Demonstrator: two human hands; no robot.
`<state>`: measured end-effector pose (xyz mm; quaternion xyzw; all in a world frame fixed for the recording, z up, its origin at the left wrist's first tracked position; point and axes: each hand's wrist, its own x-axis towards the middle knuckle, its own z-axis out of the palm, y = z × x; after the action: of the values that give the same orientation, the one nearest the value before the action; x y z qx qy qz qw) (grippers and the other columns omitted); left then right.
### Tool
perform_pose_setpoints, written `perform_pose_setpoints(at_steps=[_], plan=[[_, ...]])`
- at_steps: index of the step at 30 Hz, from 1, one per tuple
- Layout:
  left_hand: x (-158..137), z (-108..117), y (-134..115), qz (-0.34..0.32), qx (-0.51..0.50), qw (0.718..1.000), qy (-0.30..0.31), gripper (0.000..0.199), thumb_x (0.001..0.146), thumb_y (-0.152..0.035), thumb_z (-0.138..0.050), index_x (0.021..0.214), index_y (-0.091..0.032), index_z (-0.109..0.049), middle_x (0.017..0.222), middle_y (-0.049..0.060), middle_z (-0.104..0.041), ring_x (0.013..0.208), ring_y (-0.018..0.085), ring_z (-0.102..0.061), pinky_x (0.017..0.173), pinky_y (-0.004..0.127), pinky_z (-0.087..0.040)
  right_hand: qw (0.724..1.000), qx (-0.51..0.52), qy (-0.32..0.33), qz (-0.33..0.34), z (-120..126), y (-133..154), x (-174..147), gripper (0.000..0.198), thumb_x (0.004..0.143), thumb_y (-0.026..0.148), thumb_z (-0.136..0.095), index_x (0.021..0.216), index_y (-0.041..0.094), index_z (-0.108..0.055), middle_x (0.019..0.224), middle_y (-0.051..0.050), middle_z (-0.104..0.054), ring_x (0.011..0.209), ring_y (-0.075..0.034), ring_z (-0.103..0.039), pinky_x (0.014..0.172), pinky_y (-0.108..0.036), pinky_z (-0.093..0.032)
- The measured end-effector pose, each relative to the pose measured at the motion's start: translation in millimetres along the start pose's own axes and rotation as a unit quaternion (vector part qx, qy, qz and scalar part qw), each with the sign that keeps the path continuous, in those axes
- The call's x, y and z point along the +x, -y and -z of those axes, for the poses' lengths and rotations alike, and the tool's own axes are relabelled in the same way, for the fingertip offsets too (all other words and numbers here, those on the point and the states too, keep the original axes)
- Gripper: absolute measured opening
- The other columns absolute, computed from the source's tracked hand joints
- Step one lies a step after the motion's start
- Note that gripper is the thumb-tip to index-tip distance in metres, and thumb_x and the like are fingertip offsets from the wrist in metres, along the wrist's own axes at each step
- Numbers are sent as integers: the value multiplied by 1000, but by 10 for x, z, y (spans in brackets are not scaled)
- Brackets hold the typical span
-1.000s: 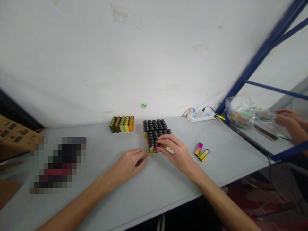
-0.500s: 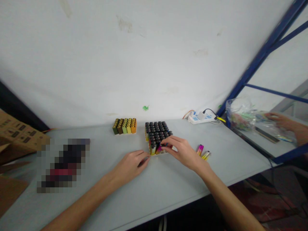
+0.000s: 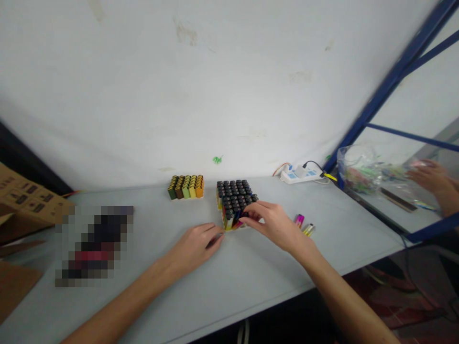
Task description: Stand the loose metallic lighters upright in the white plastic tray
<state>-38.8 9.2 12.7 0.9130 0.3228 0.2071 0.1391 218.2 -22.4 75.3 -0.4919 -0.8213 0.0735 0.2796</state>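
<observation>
A tray of lighters [image 3: 234, 188] with black tops stands upright in the middle of the table, its pale base edge showing at the front. At its front row, my right hand [image 3: 268, 222] pinches a lighter between thumb and fingertips; the fingers hide most of that lighter. My left hand [image 3: 201, 241] rests on the table with fingers curled, its tips at the tray's front left corner. Something dark shows between its thumb and fingers, too small to name. Right of my right hand lie a pink lighter [image 3: 299, 220] and yellow and clear lighters [image 3: 309, 230].
A second block of green, yellow and orange lighters [image 3: 186, 187] stands near the wall. A power strip [image 3: 301, 174] with plugs is at the back right. Cardboard boxes [image 3: 27, 196] and a blurred-out item [image 3: 96, 246] are left. Beyond the blue frame [image 3: 380, 100], another person's hand [image 3: 428, 177] handles bagged things.
My right hand has shifted slightly right at the tray's front row, still pinching. My left hand has stayed put. The other person's hand has moved and blurred.
</observation>
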Motion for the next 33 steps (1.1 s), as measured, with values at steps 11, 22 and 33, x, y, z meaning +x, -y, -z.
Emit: perform_pose_setpoints(at_steps=[11, 22, 33], plan=[[9, 10, -23, 0, 15, 1000, 11, 19, 102, -19, -53, 97, -18, -72, 82, 2, -68, 74, 18, -66, 73, 28, -50, 988, -50, -99, -110, -310, 97, 37, 29, 91, 39, -81, 78, 21, -62, 70, 0, -71, 61, -16, -65, 58, -25, -41], [5, 6, -11, -3, 4, 1000, 13, 18, 101, -17, -53, 99, -19, -72, 84, 2, -68, 74, 18, -66, 73, 27, -50, 988, -25, -92, -122, -359, 128, 136, 31, 93, 38, -79, 78, 21, -58, 68, 2, -70, 55, -13, -60, 54, -24, -36], [-12, 1, 27, -1, -5, 1000, -2, 25, 104, -24, -47, 99, -20, -71, 82, 2, -67, 71, 17, -64, 69, 26, -49, 995, -14, -64, -77, -301, 68, 84, 34, 100, 47, -68, 79, 20, -64, 72, 0, -73, 60, -13, -64, 58, -24, -41]])
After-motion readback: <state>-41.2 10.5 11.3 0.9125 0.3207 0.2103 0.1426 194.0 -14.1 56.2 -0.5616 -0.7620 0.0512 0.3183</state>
